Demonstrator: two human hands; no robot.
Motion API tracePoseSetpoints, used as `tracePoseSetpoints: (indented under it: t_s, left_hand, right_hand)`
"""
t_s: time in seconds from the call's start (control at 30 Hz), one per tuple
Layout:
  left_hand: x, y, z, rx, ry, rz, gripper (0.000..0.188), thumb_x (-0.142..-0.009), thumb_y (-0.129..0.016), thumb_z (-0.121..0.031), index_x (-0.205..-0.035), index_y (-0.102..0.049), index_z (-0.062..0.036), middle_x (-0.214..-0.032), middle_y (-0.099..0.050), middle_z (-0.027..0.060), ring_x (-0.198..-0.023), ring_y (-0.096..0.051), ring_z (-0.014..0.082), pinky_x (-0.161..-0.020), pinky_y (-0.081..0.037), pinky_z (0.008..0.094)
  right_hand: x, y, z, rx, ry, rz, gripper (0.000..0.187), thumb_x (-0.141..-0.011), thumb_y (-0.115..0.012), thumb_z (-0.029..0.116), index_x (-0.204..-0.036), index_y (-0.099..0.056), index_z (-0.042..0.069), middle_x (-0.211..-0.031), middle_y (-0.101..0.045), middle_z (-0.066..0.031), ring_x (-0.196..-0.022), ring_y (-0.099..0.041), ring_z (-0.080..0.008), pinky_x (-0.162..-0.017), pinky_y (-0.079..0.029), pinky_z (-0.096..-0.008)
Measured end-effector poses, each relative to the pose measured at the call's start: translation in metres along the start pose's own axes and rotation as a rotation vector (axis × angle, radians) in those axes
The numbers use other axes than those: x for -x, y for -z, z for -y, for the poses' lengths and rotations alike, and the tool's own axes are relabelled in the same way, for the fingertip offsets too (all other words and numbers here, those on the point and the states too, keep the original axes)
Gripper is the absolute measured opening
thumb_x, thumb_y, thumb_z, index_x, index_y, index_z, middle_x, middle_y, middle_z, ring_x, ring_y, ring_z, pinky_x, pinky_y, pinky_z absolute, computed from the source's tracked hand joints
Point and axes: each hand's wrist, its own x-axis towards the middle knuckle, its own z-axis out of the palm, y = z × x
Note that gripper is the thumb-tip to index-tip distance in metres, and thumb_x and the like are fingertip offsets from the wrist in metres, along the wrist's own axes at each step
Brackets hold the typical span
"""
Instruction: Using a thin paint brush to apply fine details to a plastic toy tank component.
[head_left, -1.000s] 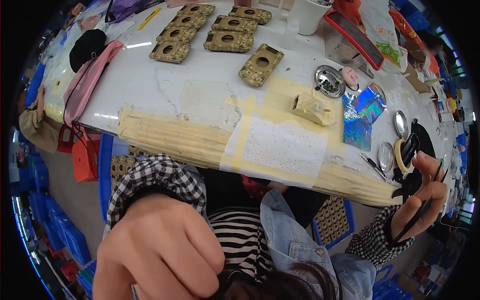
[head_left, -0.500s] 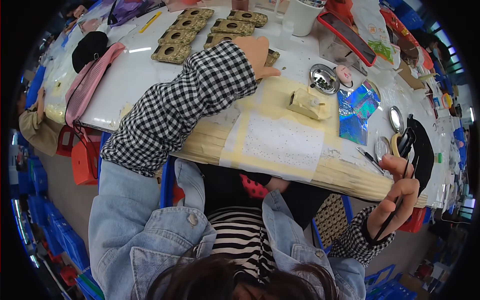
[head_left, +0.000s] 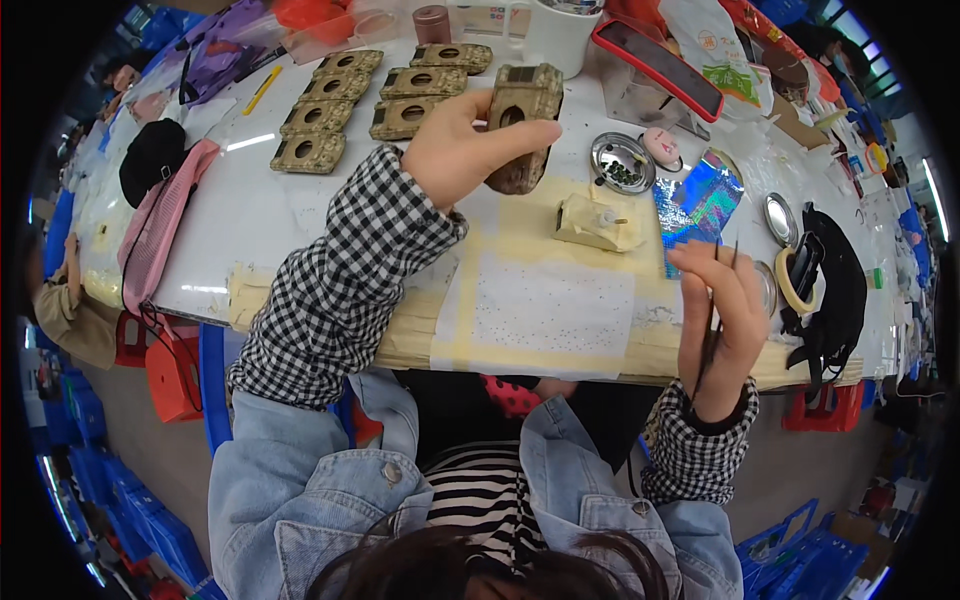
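Note:
My left hand (head_left: 462, 150) grips a camouflage-patterned model tank hull (head_left: 540, 84) with a round hole, raised above the table with its thumb across the front. Several like hulls (head_left: 308, 150) lie in two columns at the far left. Dark, thin tweezers (head_left: 707, 362) rest in my right hand (head_left: 728, 305), tips pointing up and away, over the table's right front. Between the hands stands a pale tape-covered block (head_left: 585, 222) with a small peg on top. Beyond it a round metal dish (head_left: 600, 172) holds small dark green pieces.
A white dotted sheet (head_left: 550, 325) is taped at the front edge. Right of the block lie a shiny blue foil pouch (head_left: 690, 200), a tape roll (head_left: 797, 300) and a black bag (head_left: 840, 290). A red-cased phone (head_left: 660, 70) leans on a clear box; a white mug (head_left: 562, 40) stands behind.
My left hand has lifted a hull from the right column and brought it nearer, tilted up. My right hand, with the tweezers, has moved left and inward over the table.

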Motion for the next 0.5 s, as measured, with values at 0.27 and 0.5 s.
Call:
tracePoseSetpoints:
  t_s: [0.27, 0.5]
  left_hand:
    - [0.015, -0.007, 0.013, 0.444, 0.198, 0.043, 0.031, -0.088, -0.062, -0.024, -0.107, -0.053, -0.0016, -0.088, -0.061, 0.0058, -0.08, -0.062, 0.0136, -0.071, -0.053, 0.0273]
    - [0.017, -0.003, 0.011, 0.625, 0.319, 0.051, 0.034, -0.093, -0.053, -0.023, -0.117, -0.047, -0.0006, -0.107, -0.06, 0.0108, -0.1, -0.061, 0.0187, -0.086, -0.052, 0.0327]
  right_hand:
    - [-0.011, -0.042, -0.023, 0.089, 0.031, -0.027, 0.023, -0.069, -0.073, 0.0, -0.091, -0.065, 0.002, -0.082, -0.062, -0.0136, -0.08, -0.058, -0.0292, -0.07, -0.046, -0.0354]
    - [-0.013, -0.051, -0.025, 0.077, 0.023, -0.01, 0.021, -0.069, -0.073, 0.001, -0.089, -0.065, 0.002, -0.083, -0.064, -0.013, -0.083, -0.059, -0.029, -0.073, -0.047, -0.0358]
